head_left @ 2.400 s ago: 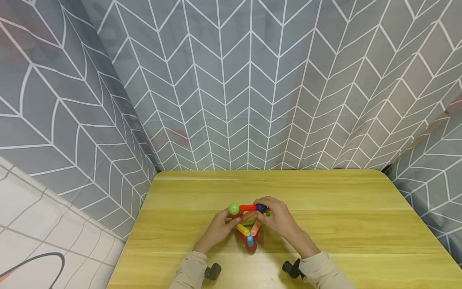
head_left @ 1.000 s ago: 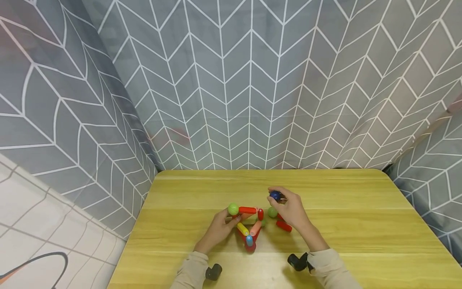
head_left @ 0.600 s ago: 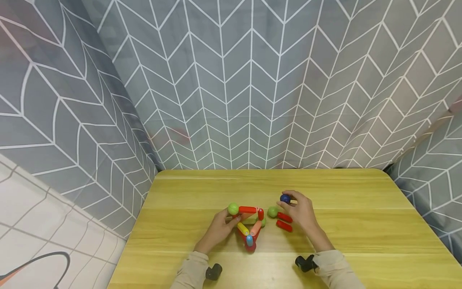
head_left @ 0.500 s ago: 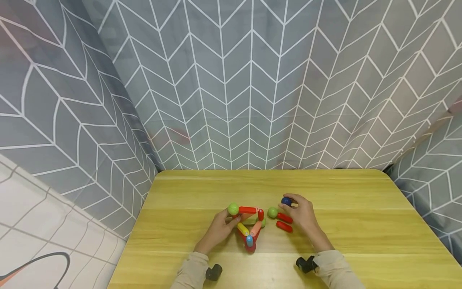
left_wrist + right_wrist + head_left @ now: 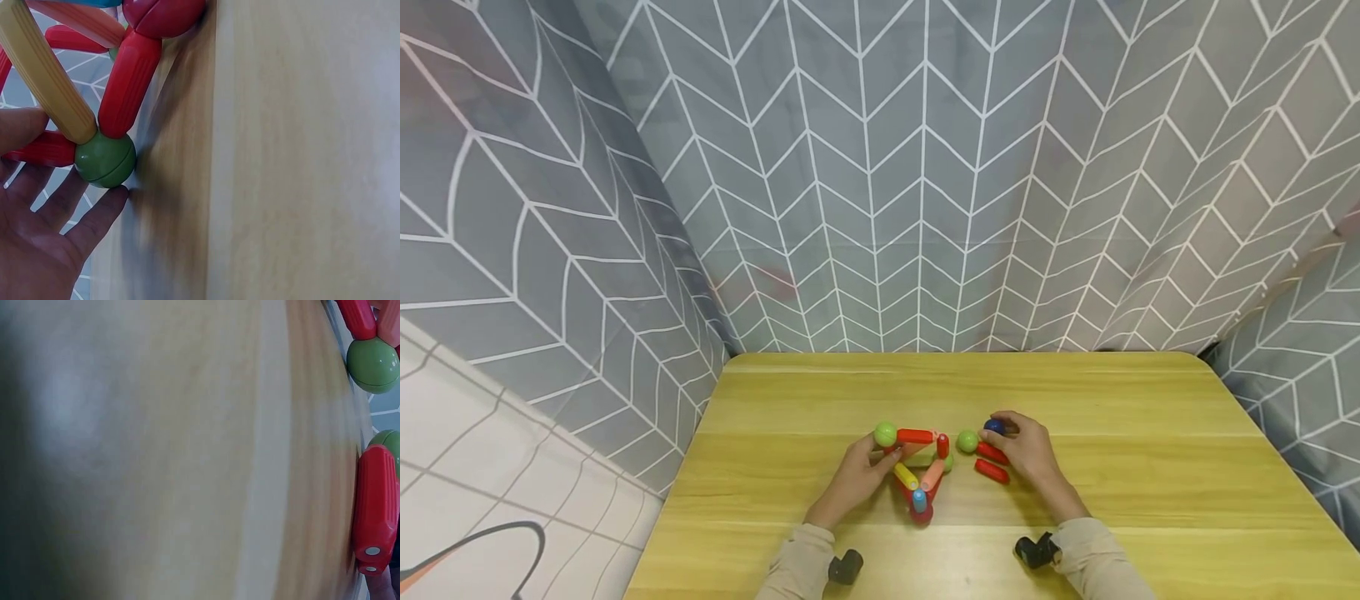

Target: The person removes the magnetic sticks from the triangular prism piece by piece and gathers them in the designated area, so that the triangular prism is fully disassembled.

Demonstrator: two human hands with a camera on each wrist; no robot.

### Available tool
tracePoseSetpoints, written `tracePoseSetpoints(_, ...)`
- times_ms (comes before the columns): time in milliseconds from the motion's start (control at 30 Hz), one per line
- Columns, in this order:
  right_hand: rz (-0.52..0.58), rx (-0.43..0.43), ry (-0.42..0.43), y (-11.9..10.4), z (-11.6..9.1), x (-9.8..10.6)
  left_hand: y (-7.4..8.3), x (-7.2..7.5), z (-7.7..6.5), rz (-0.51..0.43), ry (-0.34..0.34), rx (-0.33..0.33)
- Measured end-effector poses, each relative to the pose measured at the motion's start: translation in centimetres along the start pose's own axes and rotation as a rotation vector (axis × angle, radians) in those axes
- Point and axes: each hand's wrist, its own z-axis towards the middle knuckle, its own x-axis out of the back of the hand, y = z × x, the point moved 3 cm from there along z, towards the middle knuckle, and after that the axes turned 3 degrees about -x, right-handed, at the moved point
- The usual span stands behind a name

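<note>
My left hand (image 5: 853,477) grips the left side of a construction of magnetic rods and balls. In the left wrist view the thumb lies at a red rod (image 5: 45,150), and a fingertip is right at the green ball (image 5: 106,159) below a yellow rod (image 5: 50,75). A light green ball (image 5: 885,433) tops the construction at its left corner, with a red rod (image 5: 916,436) running right from it. A blue rod (image 5: 919,500) points up at the front, above a dark red ball (image 5: 921,515). My right hand (image 5: 1032,452) pinches a dark blue ball (image 5: 994,426) low over the table.
Beside the right hand lie a loose green ball (image 5: 967,441) and two red rods, one nearer the ball (image 5: 992,452) and one in front (image 5: 992,472). The wooden table (image 5: 1112,400) ends at a grey patterned curtain (image 5: 895,208).
My right hand has taken the blue ball off the red rod's right end, carried it right and lowered it behind the loose red rods. The left hand has kept its hold.
</note>
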Motion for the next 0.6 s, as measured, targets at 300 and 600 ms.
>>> tracePoseSetpoints(300,-0.005,0.025,-0.004,0.26,0.0,-0.22,0.1,-0.05,-0.17,0.015,0.009,-0.009)
tracePoseSetpoints(600,0.003,0.027,0.004,0.3,-0.01,-0.16,0.19,-0.09,-0.15,0.013,0.023,-0.004)
